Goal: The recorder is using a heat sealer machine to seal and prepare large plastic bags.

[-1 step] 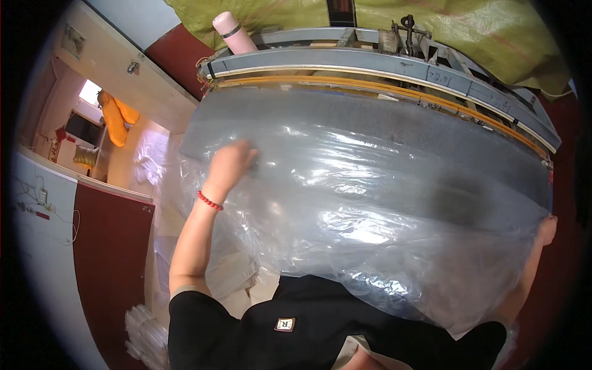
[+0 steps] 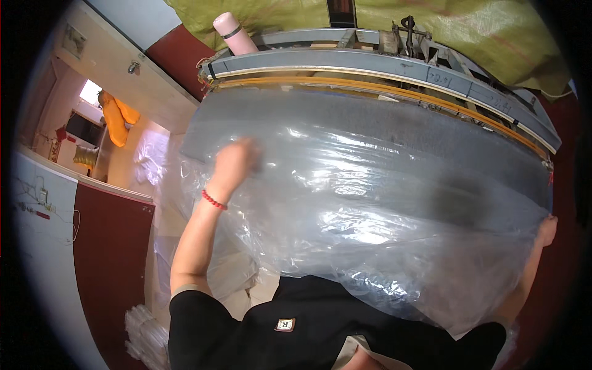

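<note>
A wide clear plastic sheet (image 2: 364, 228), wrinkled and shiny, lies over a grey work surface (image 2: 259, 108) and hangs down toward my body. My left hand (image 2: 234, 163), with a red bead bracelet at the wrist, is over the sheet's left part. Its fingers look curled and are smeared by motion; what they hold, if anything, is hidden. At the far right corner of the surface, my right hand (image 2: 547, 230) is closed on the edge of the plastic sheet, its fingertips partly out of sight.
A metal machine bar (image 2: 370, 61) with a yellow strip (image 2: 345, 82) runs along the back. Behind it stands a pink bottle (image 2: 235, 34). An open doorway is at left, with orange cushions (image 2: 114, 120). Bundled clear plastic (image 2: 147, 333) lies at lower left.
My left hand has shifted slightly to the right over the sheet. My right hand stays at the right edge.
</note>
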`<state>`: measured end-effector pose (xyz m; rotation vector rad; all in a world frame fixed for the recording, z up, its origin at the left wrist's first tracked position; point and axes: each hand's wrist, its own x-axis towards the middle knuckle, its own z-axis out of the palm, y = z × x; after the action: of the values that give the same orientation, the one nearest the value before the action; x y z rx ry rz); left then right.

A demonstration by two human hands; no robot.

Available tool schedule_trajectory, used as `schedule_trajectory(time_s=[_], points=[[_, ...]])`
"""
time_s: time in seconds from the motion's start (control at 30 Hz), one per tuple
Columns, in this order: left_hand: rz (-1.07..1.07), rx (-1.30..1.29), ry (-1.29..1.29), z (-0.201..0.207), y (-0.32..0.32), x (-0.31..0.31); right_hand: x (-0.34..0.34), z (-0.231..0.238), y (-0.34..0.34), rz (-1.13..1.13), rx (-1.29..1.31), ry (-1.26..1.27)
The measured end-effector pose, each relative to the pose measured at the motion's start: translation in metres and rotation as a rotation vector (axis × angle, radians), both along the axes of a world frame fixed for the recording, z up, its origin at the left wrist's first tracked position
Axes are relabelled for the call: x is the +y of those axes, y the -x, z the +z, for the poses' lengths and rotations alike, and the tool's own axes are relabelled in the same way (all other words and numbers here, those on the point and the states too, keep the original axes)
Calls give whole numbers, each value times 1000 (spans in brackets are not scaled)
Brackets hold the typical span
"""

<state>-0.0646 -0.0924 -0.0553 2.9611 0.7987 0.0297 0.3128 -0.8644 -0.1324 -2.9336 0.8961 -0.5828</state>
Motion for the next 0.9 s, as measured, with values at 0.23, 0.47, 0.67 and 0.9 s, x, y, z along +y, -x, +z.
schedule_trajectory(time_s=[0.23,0.47,0.67,0.9], points=[[-393,-352,-161,-27,-34,-14,-13,-4,0,-4,-98,-140],[-286,-430,-74,-43,-58,3,-89,-5,18,456,-482,-1564],[-130,-693,127,-39,-66,8,-107,8,29,356,-457,-1454],[27,-1041,449,-34,-87,38,-144,20,-56,330,-661,-1320]])
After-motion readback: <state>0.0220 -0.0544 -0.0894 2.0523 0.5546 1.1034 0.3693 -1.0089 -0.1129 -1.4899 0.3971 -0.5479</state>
